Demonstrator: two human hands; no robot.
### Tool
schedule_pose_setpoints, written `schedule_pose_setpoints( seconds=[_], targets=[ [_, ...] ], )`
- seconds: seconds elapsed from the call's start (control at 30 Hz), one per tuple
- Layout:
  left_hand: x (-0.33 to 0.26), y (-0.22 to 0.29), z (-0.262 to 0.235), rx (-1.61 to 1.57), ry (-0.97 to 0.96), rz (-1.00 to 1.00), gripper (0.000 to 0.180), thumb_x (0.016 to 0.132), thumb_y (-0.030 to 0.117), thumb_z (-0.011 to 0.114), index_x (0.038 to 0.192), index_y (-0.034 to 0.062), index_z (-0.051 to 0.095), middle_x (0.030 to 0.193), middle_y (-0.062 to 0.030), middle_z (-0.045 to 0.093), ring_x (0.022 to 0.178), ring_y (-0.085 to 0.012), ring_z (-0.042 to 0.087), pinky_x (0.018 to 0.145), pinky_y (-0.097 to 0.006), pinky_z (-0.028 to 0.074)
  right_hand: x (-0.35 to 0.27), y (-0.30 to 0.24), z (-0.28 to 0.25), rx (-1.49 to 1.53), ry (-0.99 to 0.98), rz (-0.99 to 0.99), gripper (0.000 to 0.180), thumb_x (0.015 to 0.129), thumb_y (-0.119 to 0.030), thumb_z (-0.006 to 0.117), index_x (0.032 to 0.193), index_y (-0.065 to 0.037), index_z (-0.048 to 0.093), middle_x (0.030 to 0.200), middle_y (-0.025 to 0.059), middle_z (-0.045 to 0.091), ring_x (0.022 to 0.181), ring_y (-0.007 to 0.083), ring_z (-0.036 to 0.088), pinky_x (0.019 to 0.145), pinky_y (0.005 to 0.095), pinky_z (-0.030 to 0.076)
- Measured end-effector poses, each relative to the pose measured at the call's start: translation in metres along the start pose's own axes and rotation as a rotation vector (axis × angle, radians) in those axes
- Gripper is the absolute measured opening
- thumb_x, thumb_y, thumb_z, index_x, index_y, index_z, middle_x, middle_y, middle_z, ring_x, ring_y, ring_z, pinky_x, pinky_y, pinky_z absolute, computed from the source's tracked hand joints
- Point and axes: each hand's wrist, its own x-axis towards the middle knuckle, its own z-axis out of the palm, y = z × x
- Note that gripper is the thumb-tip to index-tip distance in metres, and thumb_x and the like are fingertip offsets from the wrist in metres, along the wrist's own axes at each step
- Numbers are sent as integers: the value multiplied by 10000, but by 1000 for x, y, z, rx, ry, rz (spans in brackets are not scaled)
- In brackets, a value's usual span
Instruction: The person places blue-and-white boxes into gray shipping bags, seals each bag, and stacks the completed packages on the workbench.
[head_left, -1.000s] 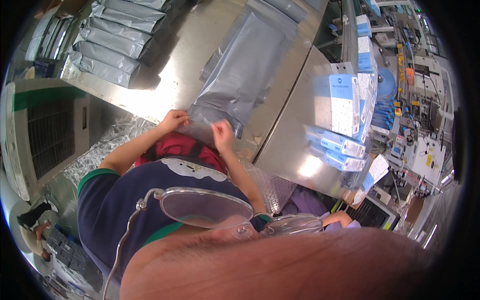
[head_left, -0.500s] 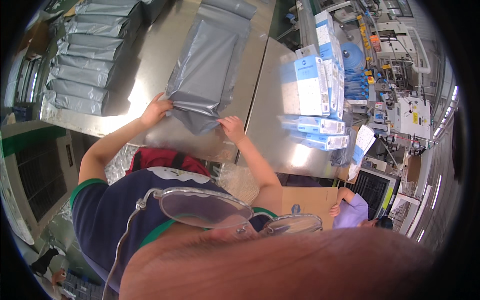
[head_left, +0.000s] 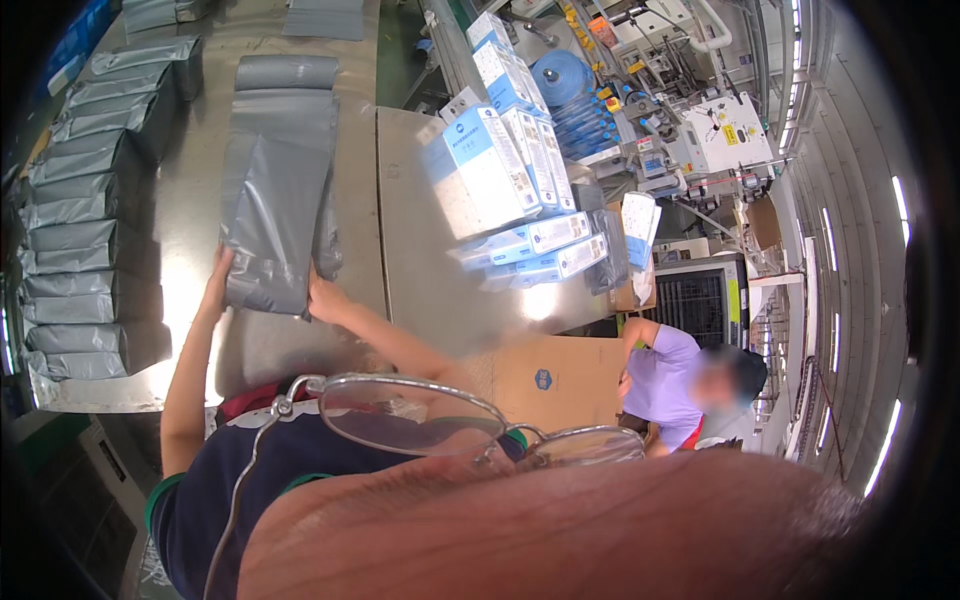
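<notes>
A grey plastic mailing bag (head_left: 275,200), filled out into a long block, lies lengthwise in front of me on the metal table (head_left: 345,190). My left hand (head_left: 217,283) closes on its near left corner, the fingers partly hidden by the plastic. At the near right corner, my right hand (head_left: 325,298) grips the bag's edge from the side, with its fingertips out of sight. Under and beyond the bag is more grey plastic with a rounded, rolled-looking end (head_left: 287,73).
A row of filled grey bags (head_left: 70,245) lines the table's left side. White-and-blue cartons (head_left: 495,165) stand and lie on the right. Past the table's near right edge, a co-worker in a purple shirt (head_left: 665,375) is beside a large brown cardboard box (head_left: 550,385). Machinery (head_left: 720,135) stands behind.
The loose near end of the bag, spread between my hands before, is now folded in against the block. Both hands have shifted to the bag's near corners, and the whole view has turned.
</notes>
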Motion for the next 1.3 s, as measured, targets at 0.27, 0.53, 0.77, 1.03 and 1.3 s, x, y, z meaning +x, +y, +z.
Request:
schedule_pose_setpoints(
  seconds=[0.27,0.53,0.77,1.03,1.3],
  targets=[
    [-103,69,-3,1402,33,248,908,481,165,670,1249,83,194,1059,-195,388,992,-325,401,823,-354,331,79,195,-313,-470,734,225,864,514,-328,693,1195,-17,262,1143,196,388,1049,325,377,881,358,306],
    [-129,11,6,1572,197,506,871,496,106,610,1247,76,170,926,-127,425,916,-251,413,823,-414,258,83,222,-321,-516,411,208,1078,454,-467,697,1229,38,143,1249,227,221,1145,321,256,944,343,230],
    [-208,22,-61,1636,32,403,725,462,190,682,1091,81,339,919,-69,446,923,-203,445,794,-375,308,34,195,-292,617,410,245,880,561,-78,644,1264,-42,116,1285,139,199,1136,246,274,929,301,235],
    [-219,42,-236,2063,360,252,559,576,49,523,1106,75,347,1135,-84,361,1135,-221,284,879,-477,227,-52,35,-102,1217,159,79,717,638,27,551,1249,-52,183,1211,148,290,1070,245,350,831,359,372],
    [-180,15,-122,1793,851,549,491,675,89,472,1156,110,377,1149,-143,386,1050,-284,390,808,-421,339,-97,21,14,459,373,-44,725,666,-254,617,1213,3,216,1205,164,289,1089,275,312,897,387,261]
  ],
)
